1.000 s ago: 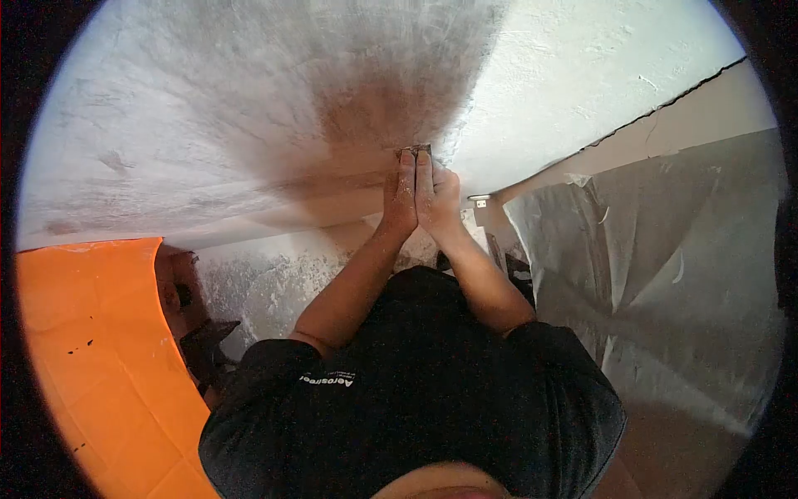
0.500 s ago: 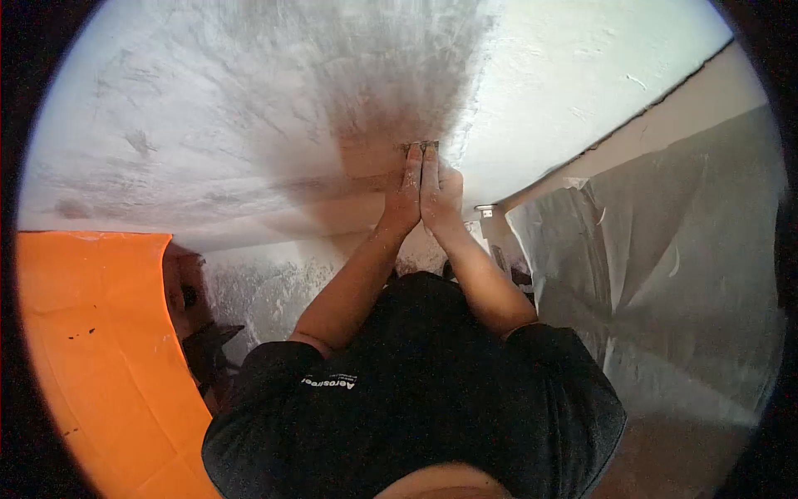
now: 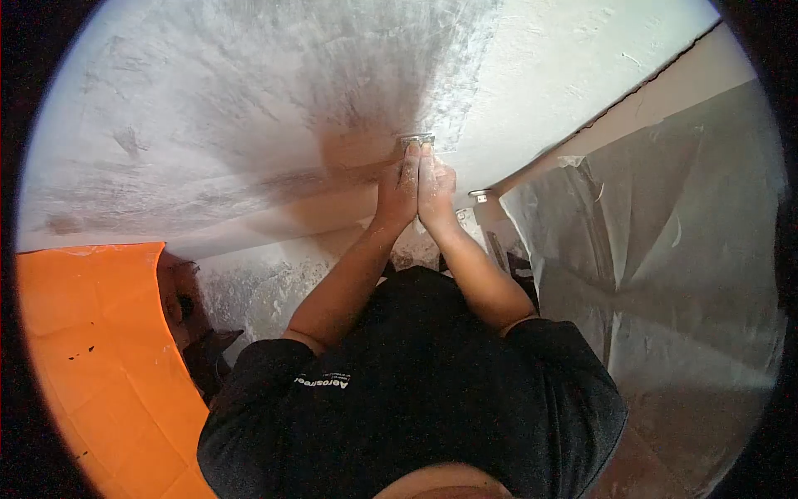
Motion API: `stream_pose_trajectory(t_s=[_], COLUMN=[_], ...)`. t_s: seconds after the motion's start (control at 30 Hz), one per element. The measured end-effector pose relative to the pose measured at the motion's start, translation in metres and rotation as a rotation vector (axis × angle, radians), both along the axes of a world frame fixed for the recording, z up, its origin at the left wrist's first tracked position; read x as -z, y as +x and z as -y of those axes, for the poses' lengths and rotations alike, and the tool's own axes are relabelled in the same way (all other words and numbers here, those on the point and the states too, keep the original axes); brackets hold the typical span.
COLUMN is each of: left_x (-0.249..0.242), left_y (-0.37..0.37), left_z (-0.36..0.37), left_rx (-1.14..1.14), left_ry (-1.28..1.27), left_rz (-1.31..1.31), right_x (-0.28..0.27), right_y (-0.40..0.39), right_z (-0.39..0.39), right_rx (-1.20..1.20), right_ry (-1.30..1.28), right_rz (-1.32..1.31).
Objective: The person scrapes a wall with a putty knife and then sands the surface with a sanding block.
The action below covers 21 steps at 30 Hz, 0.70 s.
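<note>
My left hand [image 3: 398,190] and my right hand [image 3: 435,188] are side by side, palms nearly together and dusted white. Their fingers point up the wall, and the fingertips press on a small grey, flat sanding block [image 3: 417,138]. It lies against the white plastered wall [image 3: 249,108], which has grey smears and streaks around and above it. A brownish shadow falls on the wall just left of the block. The block's underside, against the wall, is hidden.
An orange sheet [image 3: 100,349] hangs at the left. Grey plastic sheeting [image 3: 665,249] covers the right side. A small metal fitting [image 3: 480,196] sits right of my hands. A dark crack [image 3: 636,90] runs along the wall's right edge. White-splattered floor [image 3: 266,287] lies below.
Both hands and the block have shifted slightly up and left in view. The block shows more of its face. The view itself has tilted a little.
</note>
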<state>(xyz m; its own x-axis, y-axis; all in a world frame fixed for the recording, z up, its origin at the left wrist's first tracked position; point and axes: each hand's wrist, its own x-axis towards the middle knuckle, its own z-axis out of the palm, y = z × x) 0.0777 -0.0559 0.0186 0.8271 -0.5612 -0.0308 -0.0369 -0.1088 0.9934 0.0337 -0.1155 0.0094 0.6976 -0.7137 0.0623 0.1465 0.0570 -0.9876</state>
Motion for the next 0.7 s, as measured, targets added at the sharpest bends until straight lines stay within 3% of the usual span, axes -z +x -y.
stream_pose_trajectory(t_s=[0.47, 0.7], left_x=[0.004, 0.001], left_y=[0.005, 0.001], left_z=[0.015, 0.02], left_rx=[-0.043, -0.045], left_ry=[-0.096, -0.123], left_rz=[0.078, -0.025], right_x=[-0.005, -0.001], right_y=[0.002, 0.003], right_z=[0.007, 0.017], right_rx=[0.041, 0.042], right_ry=[0.028, -0.178], right_rz=[-0.08, -0.128])
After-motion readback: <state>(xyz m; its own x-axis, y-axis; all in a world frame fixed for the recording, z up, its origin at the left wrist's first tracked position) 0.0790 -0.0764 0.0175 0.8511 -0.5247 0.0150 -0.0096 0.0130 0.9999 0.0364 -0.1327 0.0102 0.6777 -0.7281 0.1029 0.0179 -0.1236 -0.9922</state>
